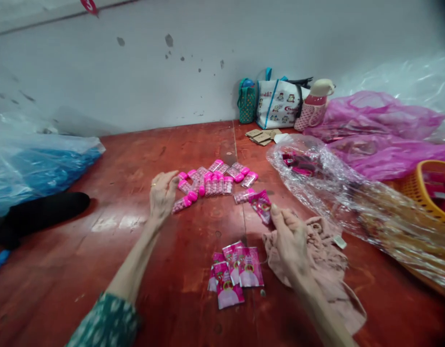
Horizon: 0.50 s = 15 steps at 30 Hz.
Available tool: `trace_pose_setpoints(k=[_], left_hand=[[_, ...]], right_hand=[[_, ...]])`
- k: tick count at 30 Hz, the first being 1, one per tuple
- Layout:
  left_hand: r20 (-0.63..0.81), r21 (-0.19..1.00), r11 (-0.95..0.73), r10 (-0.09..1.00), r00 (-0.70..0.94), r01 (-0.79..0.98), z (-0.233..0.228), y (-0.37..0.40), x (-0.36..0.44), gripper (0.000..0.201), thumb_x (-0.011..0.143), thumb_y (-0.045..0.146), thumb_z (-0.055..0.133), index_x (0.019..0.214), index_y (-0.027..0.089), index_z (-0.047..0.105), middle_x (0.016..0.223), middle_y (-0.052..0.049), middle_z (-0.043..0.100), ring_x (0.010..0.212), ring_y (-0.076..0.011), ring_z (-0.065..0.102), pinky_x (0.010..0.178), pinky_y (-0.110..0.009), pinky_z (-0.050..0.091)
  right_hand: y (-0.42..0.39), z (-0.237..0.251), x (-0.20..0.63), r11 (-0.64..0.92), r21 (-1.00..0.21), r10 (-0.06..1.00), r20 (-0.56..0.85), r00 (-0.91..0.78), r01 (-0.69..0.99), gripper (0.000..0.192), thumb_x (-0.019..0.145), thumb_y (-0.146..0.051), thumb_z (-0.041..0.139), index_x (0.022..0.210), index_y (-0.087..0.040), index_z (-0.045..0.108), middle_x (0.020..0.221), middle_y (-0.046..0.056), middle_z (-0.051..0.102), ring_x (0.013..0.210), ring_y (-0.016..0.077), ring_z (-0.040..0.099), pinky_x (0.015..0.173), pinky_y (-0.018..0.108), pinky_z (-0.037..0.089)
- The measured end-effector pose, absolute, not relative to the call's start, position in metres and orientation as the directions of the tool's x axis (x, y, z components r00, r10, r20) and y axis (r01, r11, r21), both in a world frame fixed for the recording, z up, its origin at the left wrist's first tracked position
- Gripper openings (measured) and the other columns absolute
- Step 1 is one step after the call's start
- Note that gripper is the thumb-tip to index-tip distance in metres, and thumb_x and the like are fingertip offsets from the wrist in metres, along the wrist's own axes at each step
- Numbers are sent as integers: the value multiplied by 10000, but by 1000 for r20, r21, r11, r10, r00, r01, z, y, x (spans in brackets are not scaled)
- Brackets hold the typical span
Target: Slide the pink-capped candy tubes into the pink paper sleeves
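My left hand (162,195) reaches out over the red wooden floor (135,159) with fingers apart, its tips right beside a pile of small pink-capped bottles (215,180). My right hand (289,236) pinches a pink sachet (261,205) by one corner, just right of the bottles. A small stack of similar pink sachets (235,272) lies on the floor between my forearms. A crumpled beige cloth (325,260) lies under my right wrist.
A clear plastic bag (316,173) holding pink items lies at right, beside an orange basket (430,185) and pink plastic sheets (377,125). Tote bags (276,103) and a pink flask (316,106) stand at the wall. Blue plastic (34,164) and a dark object (41,212) lie at left.
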<state>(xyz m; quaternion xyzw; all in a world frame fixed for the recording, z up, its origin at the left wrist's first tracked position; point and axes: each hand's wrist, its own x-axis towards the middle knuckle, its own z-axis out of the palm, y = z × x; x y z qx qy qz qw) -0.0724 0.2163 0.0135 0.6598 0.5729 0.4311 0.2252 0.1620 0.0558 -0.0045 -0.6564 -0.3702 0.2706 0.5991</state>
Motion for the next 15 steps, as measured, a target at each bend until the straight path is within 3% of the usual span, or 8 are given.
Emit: trace_pose_setpoints(k=[2,4,6,9,11,13,15], left_hand=[[320,711,-255,947,21,655,0,264,-80,476,819,444,465,1172,138,556,1339,-149,475,1298,-289,284,1045,-488,171],[294,640,-262,952,84,723,-18,293,-79,523,840,447,420,1225,105,512,1345,-194,453,1278,-318,313,1023,-545,172],[269,570,-288,950,156,770,-35,303,-72,521,851,452,394,1257,140,490,1365,-178,436,1272,-321,320,1010,-573,174],[247,481,-347,935,255,805,-49,291,-57,484,852,470,380,1253,231,511,1409,-109,395,1292,-316,271,1014,-574,162],[240,440,-383,922,305,812,-52,273,-46,465,854,476,371,1232,260,536,1407,-79,403,1294,-318,259,1017,-564,170],[244,412,-410,910,335,813,-51,251,-38,457,864,470,353,1224,264,545,1393,-66,426,1288,-318,267,1012,-554,194],[261,396,-422,903,340,816,-49,226,-33,452,883,450,314,1203,246,560,1370,-70,456,1279,-322,284,996,-560,218]], right_hand=[[87,-12,177,3,-983,788,116,604,184,404,870,-464,412,656,-157,566,526,-26,462,484,113,393,459,231,304],[121,-21,184,19,-975,785,153,600,223,405,873,-449,417,667,-145,587,564,-7,512,529,124,447,483,234,340],[153,-30,181,41,-961,802,196,565,274,375,892,-409,417,729,-136,616,676,21,589,635,144,527,559,250,412],[184,-41,162,68,-933,849,240,470,353,224,888,-329,502,938,-136,604,913,34,625,790,157,598,706,327,488],[188,-46,143,82,-915,873,258,413,396,234,885,-302,522,1056,-149,567,1047,55,601,877,175,602,759,373,500],[179,-49,127,93,-897,885,273,376,431,241,881,-289,531,1079,-152,558,1089,64,588,925,186,594,789,394,494],[164,-47,120,93,-886,887,280,366,454,181,881,-283,528,968,-141,598,996,48,619,871,170,601,764,367,493]])
